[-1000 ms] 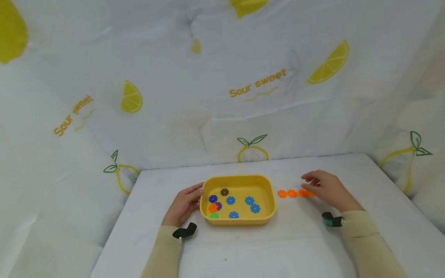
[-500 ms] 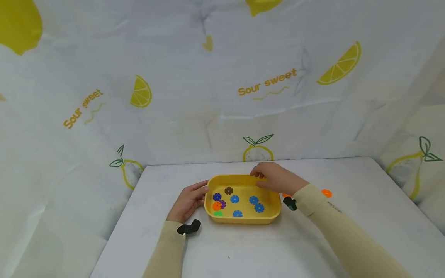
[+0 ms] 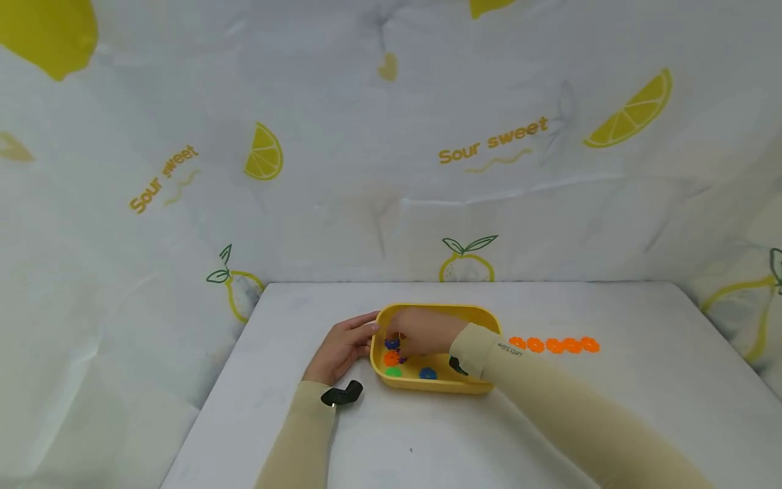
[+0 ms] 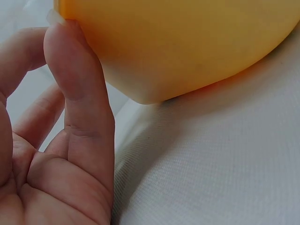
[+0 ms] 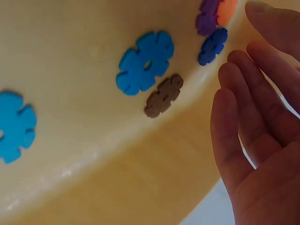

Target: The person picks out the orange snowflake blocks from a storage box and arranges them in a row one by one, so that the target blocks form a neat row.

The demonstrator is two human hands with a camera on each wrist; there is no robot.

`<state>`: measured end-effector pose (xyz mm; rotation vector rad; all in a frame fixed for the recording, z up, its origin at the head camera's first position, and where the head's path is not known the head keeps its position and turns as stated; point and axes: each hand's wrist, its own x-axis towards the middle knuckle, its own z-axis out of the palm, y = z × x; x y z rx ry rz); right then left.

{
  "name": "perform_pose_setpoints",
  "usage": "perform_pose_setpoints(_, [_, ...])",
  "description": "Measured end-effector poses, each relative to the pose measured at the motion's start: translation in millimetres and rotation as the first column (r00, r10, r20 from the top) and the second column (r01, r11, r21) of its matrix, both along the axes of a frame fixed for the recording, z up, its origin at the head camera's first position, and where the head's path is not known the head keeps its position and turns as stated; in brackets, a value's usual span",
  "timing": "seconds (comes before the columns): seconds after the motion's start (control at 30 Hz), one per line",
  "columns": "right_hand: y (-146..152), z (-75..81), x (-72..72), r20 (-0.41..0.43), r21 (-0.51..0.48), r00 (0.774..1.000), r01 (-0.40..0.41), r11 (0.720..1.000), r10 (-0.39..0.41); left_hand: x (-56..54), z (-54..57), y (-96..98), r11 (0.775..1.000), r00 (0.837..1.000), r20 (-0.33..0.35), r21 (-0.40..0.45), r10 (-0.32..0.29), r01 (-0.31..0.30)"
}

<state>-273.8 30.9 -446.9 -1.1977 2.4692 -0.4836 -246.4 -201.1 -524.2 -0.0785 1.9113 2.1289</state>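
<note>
A yellow tray (image 3: 427, 385) stands on the table, with several flower-shaped plastic discs lying in it. My left hand (image 3: 342, 350) holds the tray at its left end, its thumb (image 4: 75, 70) against the rim. Over the tray's left part my right hand (image 3: 427, 331) reaches in, fingers loosely bent and nothing between them. Close to its fingertips lies a dark blue disc (image 5: 213, 46), beside a purple disc (image 5: 206, 18) and an orange disc (image 3: 391, 358). A brown disc (image 5: 164, 96) and a light blue disc (image 5: 145, 63) are nearby. A green disc (image 3: 394, 372) lies in the front left corner.
Right of the tray, several orange discs (image 3: 554, 346) form a row on the white table (image 3: 464, 441). Behind the table hangs a white cloth (image 3: 342, 224) with lemon prints. The right forearm (image 3: 550, 394) crosses the front right of the tray.
My right hand has moved left from the orange row, over the tray and down to its left part. The left hand keeps its place at the tray. The whole head view has shifted slightly.
</note>
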Motion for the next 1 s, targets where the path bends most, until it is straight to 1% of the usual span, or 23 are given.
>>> perform_pose_setpoints(0.03, [-3,-2.9,0.9,-0.018,0.009,1.0,-0.013,1.0,0.014,0.0,0.1,0.4,1.0,1.0,-0.006,0.005,-0.006,0.006])
perform_pose_setpoints(0.13, [-9,-8.7,3.7,-0.073,0.04,0.997,-0.018,0.999,0.021,-0.2,-0.4,1.6,1.0,1.0,-0.007,0.023,-0.016,0.016])
perform_pose_setpoints(0.2, [-11,-11.0,5.7,-0.093,0.059,0.995,-0.014,0.998,0.02,-0.1,0.0,2.8,1.0,1.0,-0.009,0.018,-0.019,0.019])
perform_pose_setpoints(0.37, [-14,-12.5,9.6,-0.091,0.078,0.996,0.001,0.997,0.006,0.1,1.9,3.9,1.0,1.0,-0.012,0.005,-0.015,0.015])
perform_pose_setpoints(0.6, [-20,-12.0,10.3,-0.117,0.092,0.993,-0.007,0.996,0.017,0.0,3.0,1.4,0.999,1.0,-0.012,0.028,-0.017,0.017])
perform_pose_setpoints(0.7, [-21,-11.8,10.3,-0.108,0.089,0.994,-0.007,0.996,0.016,0.9,2.8,-0.3,0.999,1.0,-0.012,0.029,-0.012,0.013])
perform_pose_setpoints(0.83, [-13,-10.4,7.4,-0.085,0.065,0.996,0.019,0.998,-0.014,0.2,2.9,4.1,1.0,1.0,-0.008,0.016,-0.012,0.012])
perform_pose_setpoints(1.0, [-2,-0.6,5.2,-0.014,0.006,0.998,0.062,0.998,-0.062,-0.2,-0.5,1.8,1.0,1.0,-0.002,-0.006,0.006,-0.006])
